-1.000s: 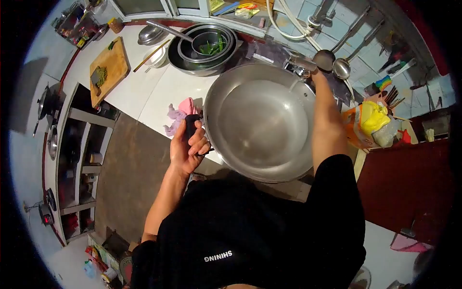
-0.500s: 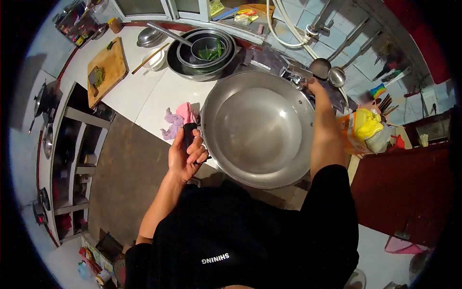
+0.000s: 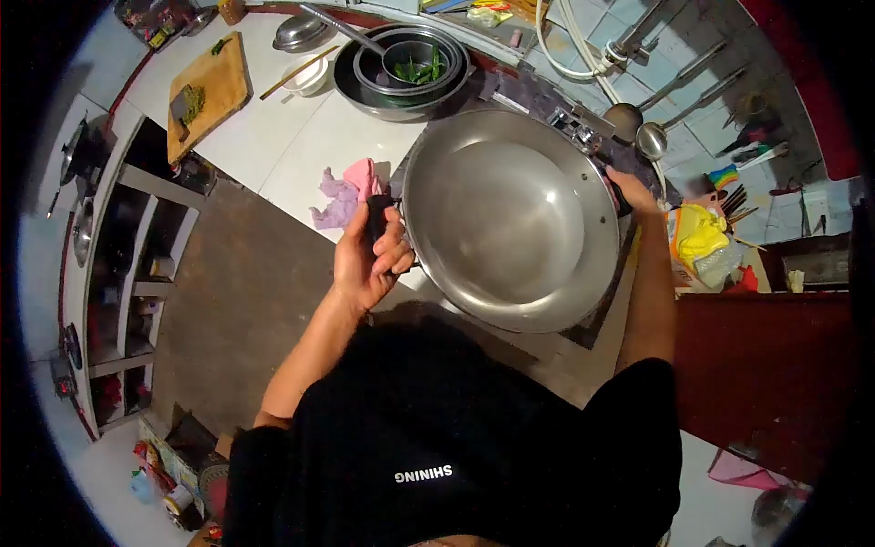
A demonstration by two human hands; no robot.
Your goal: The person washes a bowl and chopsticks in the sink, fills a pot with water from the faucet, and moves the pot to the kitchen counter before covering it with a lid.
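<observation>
A wide steel wok (image 3: 497,232) is held between my hands. A paler disc with a crisp edge shows inside it, looking like clear water. The fingers of my left hand (image 3: 369,255) are wrapped round its black handle on the left. On the far right my right hand (image 3: 635,191) is closed round the dark handle on that side, the fingers partly hidden. Just beyond the left hand, a crumpled pink and lilac cloth (image 3: 342,191) lies on the white counter. The metal faucet (image 3: 581,130) stands behind the wok's upper right rim.
Nested bowls (image 3: 383,108) with cut green vegetables and a long-handled ladle stand behind the wok. Farther left are a white bowl (image 3: 310,77), a steel lid (image 3: 299,35) and a cutting board (image 3: 232,82) bearing a knife. Ladles (image 3: 650,139) hang on the tiled wall; a yellow bag (image 3: 702,228) sits at right.
My right hand has left the faucet and taken hold of the wok's right handle. The wok has tilted slightly. My left hand keeps its grip, and the camera view has shifted.
</observation>
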